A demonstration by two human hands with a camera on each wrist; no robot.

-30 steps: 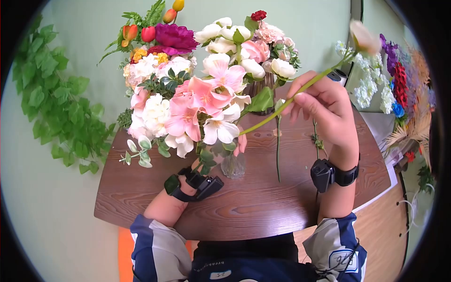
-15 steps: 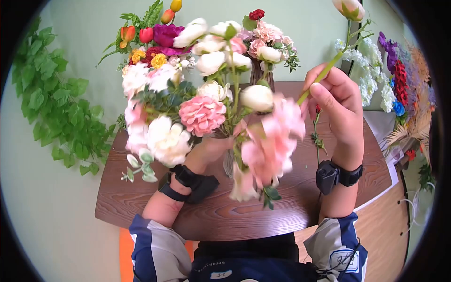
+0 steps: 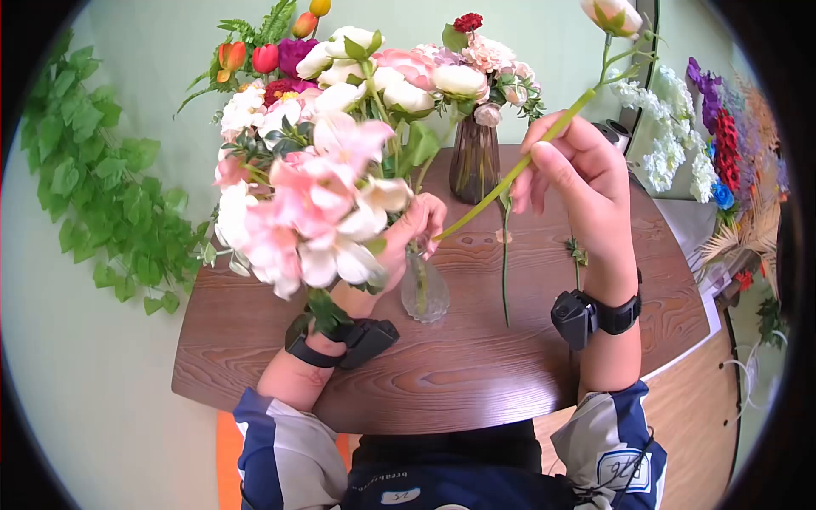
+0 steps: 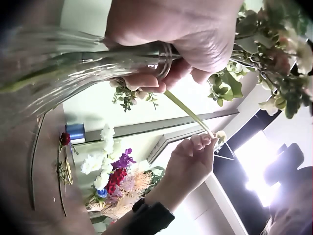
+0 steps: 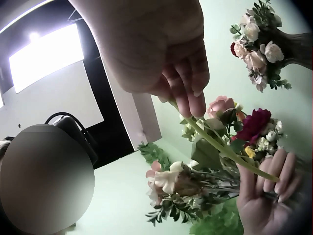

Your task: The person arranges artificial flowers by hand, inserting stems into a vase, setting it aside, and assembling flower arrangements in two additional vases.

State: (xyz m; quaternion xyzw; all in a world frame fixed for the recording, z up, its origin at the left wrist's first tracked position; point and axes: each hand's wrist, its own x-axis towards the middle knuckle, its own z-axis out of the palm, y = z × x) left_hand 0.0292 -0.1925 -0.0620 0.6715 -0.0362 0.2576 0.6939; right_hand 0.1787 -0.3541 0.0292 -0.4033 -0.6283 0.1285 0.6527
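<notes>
My left hand grips the neck of a clear glass vase, its fingers curled just below the rim in the left wrist view. From the vase rises a bouquet of pink and white flowers, leaning left over the forearm and partly hiding it. My right hand pinches the green stem of a single pale pink-white flower between thumb and fingers. This stem slants down to the left, its lower end right at the left fingers.
A dark ribbed vase of pink flowers stands at the back. Behind the bouquet are tulips and other flowers. A loose green stem and a leafy stem lie on the wooden table. Ivy hangs left; more flowers stand right.
The bouquet turned, its pink cluster swinging right and then back left. My right hand moved slightly right, then back left, with the single flower now higher and further left than one second ago.
</notes>
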